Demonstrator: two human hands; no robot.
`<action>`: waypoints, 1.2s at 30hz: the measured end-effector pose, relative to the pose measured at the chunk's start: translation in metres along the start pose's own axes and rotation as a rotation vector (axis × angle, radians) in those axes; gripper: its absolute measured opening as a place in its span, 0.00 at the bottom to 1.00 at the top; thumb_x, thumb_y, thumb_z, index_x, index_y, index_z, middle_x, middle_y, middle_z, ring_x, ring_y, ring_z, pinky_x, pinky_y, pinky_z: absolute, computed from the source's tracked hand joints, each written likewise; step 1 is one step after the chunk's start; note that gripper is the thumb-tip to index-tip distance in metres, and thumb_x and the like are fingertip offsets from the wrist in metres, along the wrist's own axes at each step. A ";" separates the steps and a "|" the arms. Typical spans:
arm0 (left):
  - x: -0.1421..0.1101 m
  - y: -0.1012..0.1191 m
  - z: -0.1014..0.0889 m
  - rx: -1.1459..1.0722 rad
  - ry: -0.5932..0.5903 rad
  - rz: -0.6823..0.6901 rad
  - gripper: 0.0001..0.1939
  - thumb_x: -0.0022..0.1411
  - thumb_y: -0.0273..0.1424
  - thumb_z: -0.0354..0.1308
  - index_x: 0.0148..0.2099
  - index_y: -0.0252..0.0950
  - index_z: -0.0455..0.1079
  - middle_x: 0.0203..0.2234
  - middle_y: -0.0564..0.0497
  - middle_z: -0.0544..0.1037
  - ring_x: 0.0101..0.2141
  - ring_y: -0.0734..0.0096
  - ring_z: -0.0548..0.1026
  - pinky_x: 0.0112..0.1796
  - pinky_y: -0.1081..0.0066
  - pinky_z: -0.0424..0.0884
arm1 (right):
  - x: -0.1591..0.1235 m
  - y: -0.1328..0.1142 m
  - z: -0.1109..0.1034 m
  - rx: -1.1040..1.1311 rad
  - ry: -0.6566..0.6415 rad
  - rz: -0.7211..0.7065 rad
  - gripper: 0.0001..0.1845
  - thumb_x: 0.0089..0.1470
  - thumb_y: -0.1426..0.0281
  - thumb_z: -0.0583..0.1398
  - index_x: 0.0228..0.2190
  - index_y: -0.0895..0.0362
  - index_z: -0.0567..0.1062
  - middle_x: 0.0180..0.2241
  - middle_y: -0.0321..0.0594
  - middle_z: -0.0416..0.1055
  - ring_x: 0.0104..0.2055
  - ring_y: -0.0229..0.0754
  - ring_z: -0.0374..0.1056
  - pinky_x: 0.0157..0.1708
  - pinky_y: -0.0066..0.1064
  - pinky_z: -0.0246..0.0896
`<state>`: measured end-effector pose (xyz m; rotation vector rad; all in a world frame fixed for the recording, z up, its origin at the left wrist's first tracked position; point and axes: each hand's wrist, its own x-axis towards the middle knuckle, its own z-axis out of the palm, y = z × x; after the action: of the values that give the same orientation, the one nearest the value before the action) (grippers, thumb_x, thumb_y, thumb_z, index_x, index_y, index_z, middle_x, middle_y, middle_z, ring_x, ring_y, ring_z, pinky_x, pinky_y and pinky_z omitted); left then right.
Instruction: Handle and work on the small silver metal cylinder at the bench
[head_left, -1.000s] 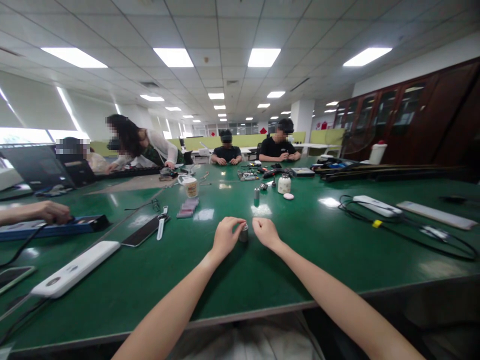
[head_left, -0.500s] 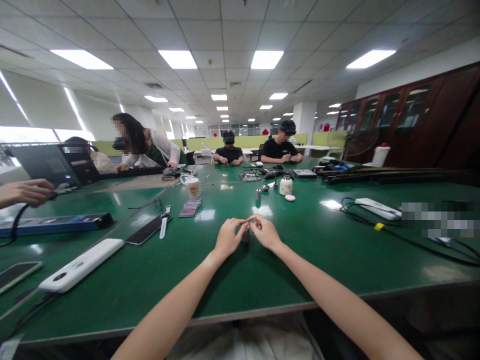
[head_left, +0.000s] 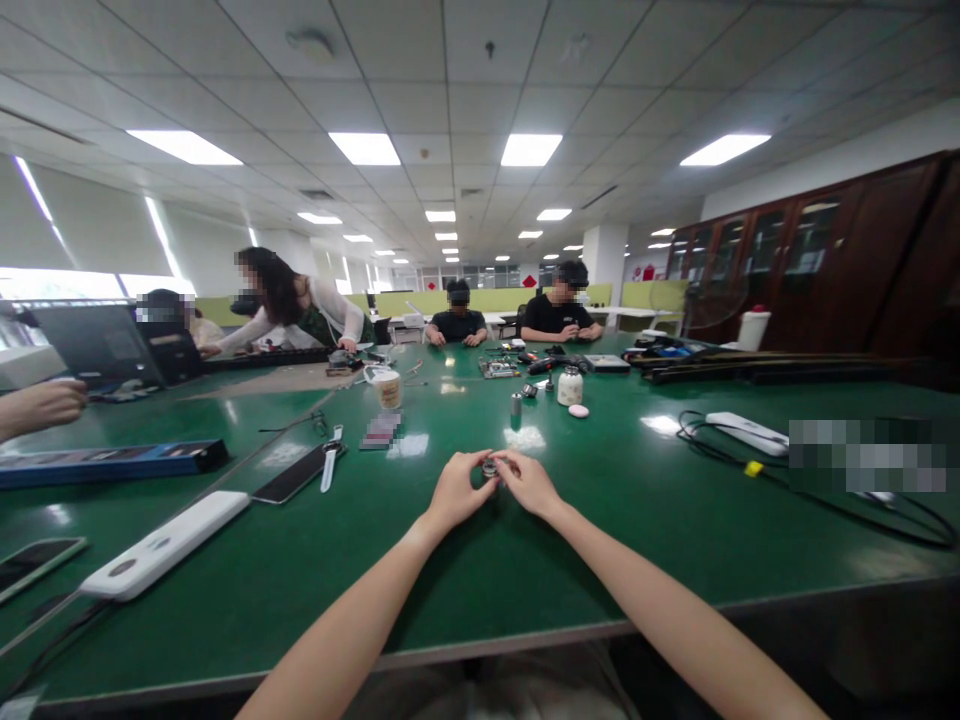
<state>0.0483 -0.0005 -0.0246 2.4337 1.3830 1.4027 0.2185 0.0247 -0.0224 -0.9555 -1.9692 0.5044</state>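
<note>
A small silver metal cylinder [head_left: 490,467] is held between both my hands above the green table [head_left: 465,570]. My left hand [head_left: 454,489] curls its fingers round the cylinder's left side. My right hand [head_left: 529,481] pinches it from the right, fingertips meeting those of the left hand. Both forearms reach out from the table's near edge. Most of the cylinder is hidden by my fingers.
A second small cylinder [head_left: 515,404], a white jar [head_left: 569,386], a paper cup [head_left: 388,387], a watch [head_left: 328,464], a phone [head_left: 289,477] and white power strips [head_left: 159,547] lie about. Cables [head_left: 817,485] run at right. Several other people sit at the far end; another person's hand [head_left: 41,407] is at left.
My right hand has closed onto the cylinder, which the left hand held alone on the table a second ago. Both hands now grip it, slightly raised. The camera tilted upward a little.
</note>
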 end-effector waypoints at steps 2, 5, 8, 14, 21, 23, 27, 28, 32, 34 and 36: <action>0.000 0.000 0.000 0.002 -0.009 0.005 0.22 0.55 0.31 0.61 0.53 0.37 0.70 0.43 0.46 0.78 0.43 0.61 0.74 0.45 0.62 0.69 | 0.000 0.000 0.000 0.006 -0.018 -0.024 0.17 0.60 0.61 0.52 0.42 0.53 0.76 0.33 0.37 0.76 0.29 0.37 0.68 0.29 0.26 0.58; 0.000 0.000 0.000 0.005 -0.003 0.001 0.21 0.54 0.30 0.61 0.52 0.36 0.71 0.42 0.47 0.79 0.42 0.62 0.74 0.45 0.62 0.69 | 0.000 -0.001 0.000 -0.017 -0.020 -0.026 0.17 0.58 0.60 0.54 0.41 0.53 0.77 0.28 0.36 0.75 0.26 0.37 0.66 0.27 0.26 0.56; 0.001 0.002 -0.001 0.014 -0.009 0.002 0.19 0.55 0.30 0.61 0.50 0.37 0.72 0.41 0.47 0.79 0.41 0.62 0.74 0.44 0.63 0.69 | 0.001 -0.002 0.000 -0.032 0.007 -0.001 0.15 0.57 0.60 0.55 0.39 0.54 0.78 0.24 0.35 0.73 0.24 0.37 0.64 0.25 0.26 0.55; 0.000 0.003 -0.002 0.013 -0.024 0.010 0.18 0.55 0.30 0.60 0.50 0.38 0.72 0.40 0.48 0.79 0.40 0.62 0.74 0.42 0.64 0.69 | 0.003 -0.001 0.001 -0.021 0.043 0.055 0.14 0.55 0.59 0.57 0.37 0.54 0.77 0.22 0.33 0.72 0.22 0.36 0.64 0.23 0.25 0.54; 0.000 -0.001 0.001 -0.009 -0.021 -0.017 0.20 0.54 0.30 0.61 0.50 0.37 0.71 0.40 0.48 0.79 0.39 0.63 0.74 0.42 0.64 0.70 | 0.008 0.000 0.008 0.010 0.045 0.063 0.15 0.54 0.59 0.58 0.35 0.55 0.78 0.22 0.35 0.72 0.23 0.37 0.65 0.24 0.25 0.55; 0.000 -0.002 0.002 -0.006 -0.020 -0.035 0.21 0.53 0.30 0.62 0.51 0.37 0.71 0.39 0.48 0.78 0.39 0.63 0.74 0.41 0.63 0.70 | 0.012 0.002 0.008 0.066 0.077 0.064 0.17 0.54 0.58 0.57 0.36 0.56 0.78 0.22 0.36 0.72 0.23 0.36 0.64 0.23 0.25 0.55; 0.000 -0.001 0.002 -0.016 -0.015 -0.035 0.21 0.54 0.32 0.62 0.51 0.37 0.70 0.38 0.47 0.78 0.39 0.62 0.74 0.42 0.63 0.70 | 0.020 0.016 0.000 0.048 0.186 0.095 0.20 0.54 0.55 0.56 0.36 0.57 0.80 0.20 0.36 0.70 0.21 0.37 0.62 0.22 0.26 0.53; 0.000 0.000 0.001 -0.018 -0.015 -0.032 0.20 0.54 0.33 0.62 0.51 0.37 0.70 0.38 0.47 0.78 0.39 0.62 0.74 0.42 0.63 0.70 | 0.020 0.022 -0.003 -0.006 0.190 0.119 0.20 0.54 0.56 0.57 0.36 0.56 0.80 0.20 0.36 0.70 0.22 0.37 0.63 0.22 0.26 0.53; 0.000 0.003 -0.001 -0.010 -0.026 -0.021 0.18 0.55 0.33 0.61 0.49 0.38 0.71 0.38 0.47 0.78 0.39 0.62 0.74 0.42 0.63 0.70 | 0.018 0.040 -0.012 -0.273 0.064 0.214 0.12 0.51 0.60 0.60 0.32 0.51 0.82 0.21 0.36 0.72 0.23 0.37 0.64 0.23 0.26 0.52; 0.000 0.004 -0.002 -0.004 -0.039 -0.013 0.17 0.56 0.33 0.61 0.49 0.38 0.72 0.37 0.48 0.78 0.39 0.63 0.74 0.42 0.64 0.69 | 0.016 0.045 -0.013 -0.337 -0.001 0.231 0.11 0.50 0.60 0.62 0.32 0.50 0.82 0.22 0.36 0.72 0.24 0.37 0.65 0.24 0.26 0.52; 0.001 0.004 -0.003 -0.002 -0.046 -0.011 0.17 0.56 0.33 0.61 0.49 0.38 0.72 0.37 0.48 0.78 0.38 0.63 0.74 0.41 0.65 0.69 | 0.015 0.046 -0.013 -0.346 -0.029 0.239 0.13 0.49 0.59 0.62 0.36 0.50 0.82 0.23 0.36 0.73 0.25 0.38 0.66 0.24 0.26 0.52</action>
<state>0.0498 -0.0036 -0.0206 2.4368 1.3823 1.3372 0.2445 0.0653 -0.0371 -1.4178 -2.0168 0.3129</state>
